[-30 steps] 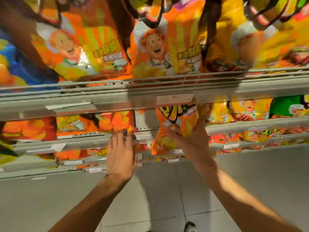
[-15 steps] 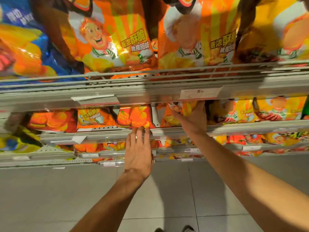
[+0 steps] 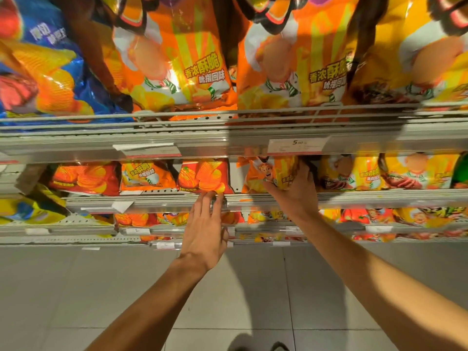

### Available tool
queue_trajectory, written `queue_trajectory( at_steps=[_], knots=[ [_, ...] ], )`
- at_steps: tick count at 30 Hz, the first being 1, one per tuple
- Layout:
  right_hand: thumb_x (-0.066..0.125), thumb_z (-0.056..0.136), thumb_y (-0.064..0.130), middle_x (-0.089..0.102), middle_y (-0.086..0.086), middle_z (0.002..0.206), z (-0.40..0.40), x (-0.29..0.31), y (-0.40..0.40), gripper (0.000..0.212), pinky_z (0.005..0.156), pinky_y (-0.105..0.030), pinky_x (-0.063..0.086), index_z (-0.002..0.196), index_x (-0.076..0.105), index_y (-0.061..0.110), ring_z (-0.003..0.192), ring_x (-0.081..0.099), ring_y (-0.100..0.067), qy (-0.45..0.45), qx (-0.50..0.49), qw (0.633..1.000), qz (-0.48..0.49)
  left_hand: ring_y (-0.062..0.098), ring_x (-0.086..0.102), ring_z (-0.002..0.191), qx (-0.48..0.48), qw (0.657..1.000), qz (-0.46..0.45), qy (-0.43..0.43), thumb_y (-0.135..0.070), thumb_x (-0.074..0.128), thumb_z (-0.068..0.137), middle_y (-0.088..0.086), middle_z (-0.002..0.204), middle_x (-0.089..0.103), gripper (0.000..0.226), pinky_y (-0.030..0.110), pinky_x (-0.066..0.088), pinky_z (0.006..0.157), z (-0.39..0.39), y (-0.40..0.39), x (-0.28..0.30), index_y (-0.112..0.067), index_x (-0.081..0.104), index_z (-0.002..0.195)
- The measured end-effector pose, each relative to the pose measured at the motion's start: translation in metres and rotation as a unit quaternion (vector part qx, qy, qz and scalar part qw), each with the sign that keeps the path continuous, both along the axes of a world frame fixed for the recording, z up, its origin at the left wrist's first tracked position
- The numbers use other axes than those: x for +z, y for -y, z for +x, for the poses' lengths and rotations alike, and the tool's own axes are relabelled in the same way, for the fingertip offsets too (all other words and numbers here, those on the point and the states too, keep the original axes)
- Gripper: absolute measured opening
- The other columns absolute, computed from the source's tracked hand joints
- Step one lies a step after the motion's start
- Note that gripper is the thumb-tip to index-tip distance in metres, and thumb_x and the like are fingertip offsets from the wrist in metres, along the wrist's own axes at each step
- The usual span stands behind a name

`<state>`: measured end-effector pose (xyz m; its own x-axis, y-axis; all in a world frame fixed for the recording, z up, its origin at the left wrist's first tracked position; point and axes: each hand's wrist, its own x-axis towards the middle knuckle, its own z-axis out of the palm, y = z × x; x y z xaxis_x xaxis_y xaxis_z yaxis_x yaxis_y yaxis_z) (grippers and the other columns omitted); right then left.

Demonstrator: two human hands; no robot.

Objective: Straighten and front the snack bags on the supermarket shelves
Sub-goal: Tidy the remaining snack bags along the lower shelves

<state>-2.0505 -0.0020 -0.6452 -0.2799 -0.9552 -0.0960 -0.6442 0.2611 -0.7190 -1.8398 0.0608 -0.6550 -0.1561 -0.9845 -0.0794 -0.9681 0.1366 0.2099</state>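
My right hand (image 3: 295, 191) grips a small orange snack bag (image 3: 272, 173) with a cartoon chef on it, tilted on the second shelf (image 3: 379, 197) under the price tag. My left hand (image 3: 205, 229) is flat with straight fingers, its fingertips touching the shelf's front rail just below a red chip bag (image 3: 202, 176). Left of that stand an orange bag (image 3: 145, 174) and another red bag (image 3: 83, 178). Yellow bags (image 3: 417, 171) fill the row to the right.
The top shelf (image 3: 228, 133) holds large orange chef bags (image 3: 172, 64) and a blue bag (image 3: 43, 72). A price tag (image 3: 296, 145) hangs on its rail. Lower shelves (image 3: 76, 224) carry more small bags. Grey tiled floor (image 3: 228, 300) lies below.
My right hand carried the orange bag up from below the shelf edge onto the second shelf. The view tilted upward and my left hand stayed on the rail.
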Motion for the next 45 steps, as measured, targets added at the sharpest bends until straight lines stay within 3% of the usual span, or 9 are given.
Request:
queue_trajectory(
  at_steps=[7,13,21,23,26,28,34,39,45],
  knots=[
    [0.066,0.091,0.028,0.051,-0.014,0.139,0.052,0.014,-0.047,0.056,0.111,-0.031,0.036,0.139,0.051,0.005,0.131,0.045,-0.029,-0.031,-0.022,0.971,-0.235,0.021,0.036,0.134,0.062,0.981,-0.104,-0.151,-0.014,0.066,0.087,0.006,0.145,0.036,0.063,0.029,0.032,0.113,0.056,-0.009,0.005,-0.011,0.038,0.144],
    [0.073,0.084,0.051,0.046,-0.010,0.146,0.132,0.015,-0.013,0.086,0.114,-0.036,0.033,0.149,0.039,0.007,0.136,0.039,-0.026,0.032,0.065,0.995,-0.069,0.030,0.037,0.128,0.211,0.938,-0.147,-0.231,-0.016,0.070,0.088,0.019,0.136,0.042,0.065,0.024,0.025,0.106,0.125,0.013,0.008,0.001,0.035,0.140],
    [0.075,0.060,0.080,0.027,-0.016,0.162,0.176,-0.004,0.048,0.136,0.119,-0.050,0.032,0.159,0.012,0.011,0.148,0.029,-0.036,0.048,-0.004,0.991,0.125,0.022,0.047,0.128,0.267,0.866,-0.061,-0.418,-0.050,0.085,0.067,0.006,0.134,0.050,0.094,0.032,0.042,0.106,0.182,0.086,0.011,-0.008,0.038,0.137],
    [0.076,0.058,0.080,0.029,-0.015,0.162,0.179,-0.009,0.056,0.138,0.119,-0.051,0.033,0.159,0.012,0.011,0.148,0.031,-0.037,0.045,-0.025,0.990,0.128,0.024,0.060,0.113,0.263,0.846,-0.009,-0.464,-0.052,0.088,0.061,0.002,0.119,0.061,0.082,0.028,0.051,0.090,0.187,0.102,0.013,-0.019,0.046,0.123],
    [0.081,0.059,0.074,0.040,-0.015,0.156,0.179,-0.012,0.059,0.131,0.114,-0.047,0.040,0.156,0.021,0.010,0.142,0.041,-0.036,0.070,-0.047,0.989,0.121,0.041,0.070,0.088,0.233,0.825,0.064,-0.511,-0.043,0.090,0.064,0.011,0.092,0.075,0.044,0.051,0.058,0.073,0.192,0.117,0.011,-0.027,0.064,0.095],
    [0.085,0.060,0.068,0.052,-0.013,0.147,0.178,-0.013,0.058,0.120,0.109,-0.043,0.046,0.150,0.033,0.008,0.134,0.051,-0.034,0.074,-0.068,0.989,0.109,0.037,0.072,0.087,0.238,0.810,0.094,-0.528,-0.040,0.090,0.063,0.009,0.090,0.076,0.037,0.054,0.059,0.079,0.194,0.122,0.009,-0.025,0.068,0.089],
    [0.090,0.064,0.052,0.065,-0.001,0.133,0.184,-0.008,0.046,0.092,0.104,-0.039,0.051,0.139,0.049,0.018,0.125,0.059,-0.024,0.076,-0.066,0.995,0.011,0.019,0.070,0.098,0.239,0.819,0.089,-0.514,-0.039,0.088,0.066,0.000,0.102,0.075,0.053,0.048,0.055,0.093,0.198,0.123,0.010,-0.018,0.067,0.111],
    [0.085,0.068,0.055,0.058,-0.002,0.140,0.190,0.006,0.036,0.093,0.103,-0.046,0.049,0.142,0.046,0.016,0.130,0.053,-0.027,-0.031,-0.043,0.998,-0.023,0.021,0.073,0.087,0.234,0.837,0.084,-0.487,-0.048,0.085,0.063,0.005,0.092,0.076,0.056,0.041,0.060,0.083,0.201,0.115,0.018,-0.010,0.071,0.103],
    [0.087,0.067,0.051,0.061,0.000,0.130,0.172,0.032,0.001,0.083,0.101,-0.045,0.049,0.134,0.050,0.019,0.123,0.057,-0.023,0.014,-0.055,0.996,-0.064,0.016,0.072,0.075,0.216,0.847,0.055,-0.483,-0.048,0.085,0.065,-0.001,0.082,0.074,0.060,0.033,0.060,0.075,0.195,0.106,0.025,-0.006,0.068,0.104]
  ],
)
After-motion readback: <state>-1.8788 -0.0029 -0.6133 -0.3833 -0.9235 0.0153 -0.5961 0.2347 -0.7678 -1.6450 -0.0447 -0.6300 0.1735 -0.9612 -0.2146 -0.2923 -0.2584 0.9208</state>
